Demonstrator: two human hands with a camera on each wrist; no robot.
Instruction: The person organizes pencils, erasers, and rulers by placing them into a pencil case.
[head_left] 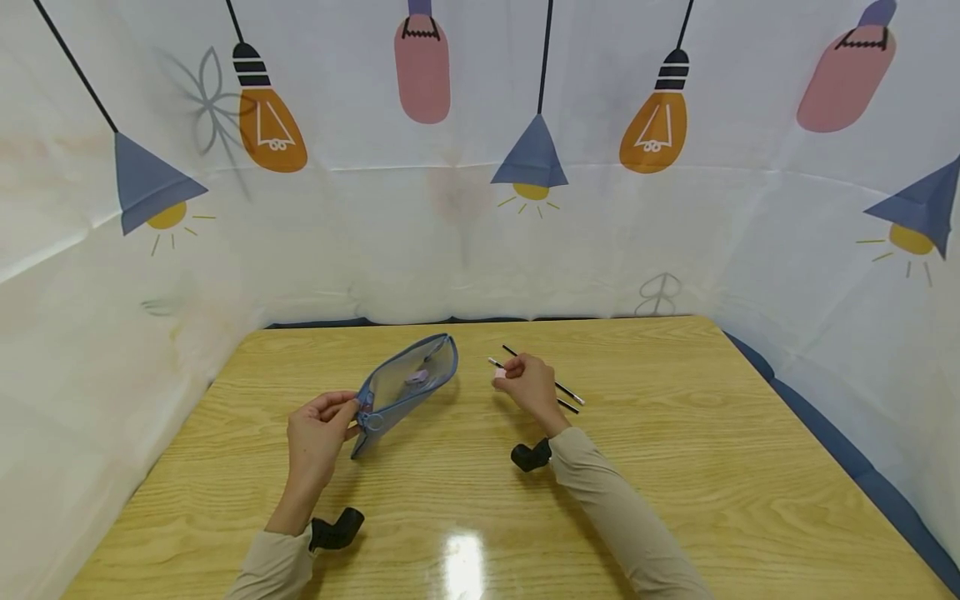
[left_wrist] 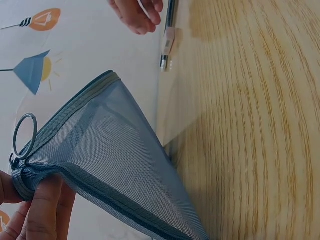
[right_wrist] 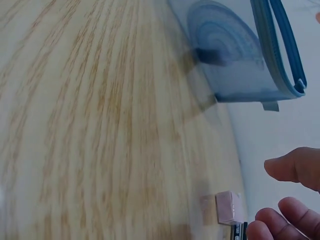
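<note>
Above the wooden table [head_left: 675,467], your left hand [head_left: 318,433] pinches the pouch [head_left: 396,388] while your right hand [head_left: 531,387], fingers parted, seems poised to lift the eraser [head_left: 500,374] beside the pencils [head_left: 569,393], needing a pinch
</note>
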